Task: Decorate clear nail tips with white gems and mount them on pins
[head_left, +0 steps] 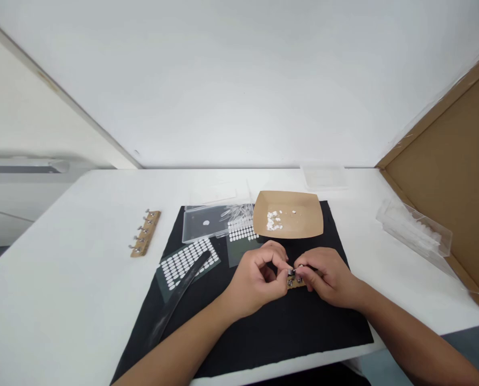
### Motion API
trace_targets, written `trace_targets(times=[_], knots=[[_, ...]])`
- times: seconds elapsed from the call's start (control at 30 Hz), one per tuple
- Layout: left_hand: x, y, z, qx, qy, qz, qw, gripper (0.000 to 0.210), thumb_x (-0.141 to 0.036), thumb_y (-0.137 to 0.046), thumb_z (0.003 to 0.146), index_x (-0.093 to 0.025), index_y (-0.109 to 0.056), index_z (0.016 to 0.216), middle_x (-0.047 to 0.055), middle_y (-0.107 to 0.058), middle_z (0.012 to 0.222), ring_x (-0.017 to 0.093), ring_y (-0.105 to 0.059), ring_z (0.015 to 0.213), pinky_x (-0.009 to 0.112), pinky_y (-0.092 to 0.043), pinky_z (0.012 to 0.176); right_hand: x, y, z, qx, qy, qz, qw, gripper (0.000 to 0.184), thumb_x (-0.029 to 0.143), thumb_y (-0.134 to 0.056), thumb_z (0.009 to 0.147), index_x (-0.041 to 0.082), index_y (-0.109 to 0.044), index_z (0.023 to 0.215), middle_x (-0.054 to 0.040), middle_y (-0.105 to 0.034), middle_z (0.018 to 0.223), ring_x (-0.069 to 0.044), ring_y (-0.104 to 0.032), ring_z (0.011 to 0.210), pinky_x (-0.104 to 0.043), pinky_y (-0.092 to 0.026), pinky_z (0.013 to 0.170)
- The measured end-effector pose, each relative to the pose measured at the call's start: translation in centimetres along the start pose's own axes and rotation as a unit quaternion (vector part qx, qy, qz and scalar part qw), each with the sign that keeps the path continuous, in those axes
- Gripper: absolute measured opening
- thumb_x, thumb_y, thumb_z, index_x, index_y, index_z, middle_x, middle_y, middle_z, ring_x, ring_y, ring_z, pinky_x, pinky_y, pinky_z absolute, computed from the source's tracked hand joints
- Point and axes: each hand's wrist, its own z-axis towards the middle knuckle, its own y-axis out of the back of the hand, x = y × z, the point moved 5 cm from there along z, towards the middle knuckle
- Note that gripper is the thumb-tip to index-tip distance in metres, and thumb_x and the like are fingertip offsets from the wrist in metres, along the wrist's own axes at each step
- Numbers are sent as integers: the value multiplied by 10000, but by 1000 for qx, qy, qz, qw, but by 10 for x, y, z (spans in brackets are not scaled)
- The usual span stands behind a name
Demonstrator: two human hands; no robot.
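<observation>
My left hand (262,279) is closed in a pinch, thumb and forefinger on a small silver-and-dark metal clip (291,272). Fingertip to fingertip with it, my right hand (328,276) is also pinched closed at the clip's right side; whatever it grips there is too small to make out. Just beneath the fingers lies a wooden strip (297,284) bearing small metal clips, partly covered by both hands. Beyond the hands stands a brown paper tray (291,234) with small white pieces (273,221) scattered inside.
Sheets of white oval stickers (189,262) lie on a black cloth (263,343), with a dark curved strap (183,287) across one. Behind them sits a clear plastic box (201,228). Another wooden strip with clips (145,236) rests left, a clear container (416,228) right.
</observation>
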Motion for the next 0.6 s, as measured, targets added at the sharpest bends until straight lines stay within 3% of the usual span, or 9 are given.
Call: trace_targets(times=[0.17,0.37,0.6], knots=[[10,-1,-3,21,57,-49,997,177,-307,-752,858,-134,-739,825,84,-610,884,151,-614,740,161,-420,436,-4,2,2,-1,-22,24,999,306,342,-477,1129,220,-665,921,46,-640,655,-116,-593,632,-236,-417,686],[10,-1,-4,37,64,-70,995,252,-371,-795,883,-122,-778,917,83,-615,920,120,-614,683,147,-450,400,-7,6,0,-11,-46,34,998,275,339,-498,1121,223,-692,966,38,-651,691,-122,-608,659,-234,-430,688],[11,-2,-5,54,95,-81,991,293,-423,-792,905,-132,-778,937,66,-597,954,94,-610,631,163,-528,397,-7,8,2,-18,-11,15,1000,243,323,-506,1120,224,-706,1024,22,-676,763,-123,-623,705,-237,-446,716]])
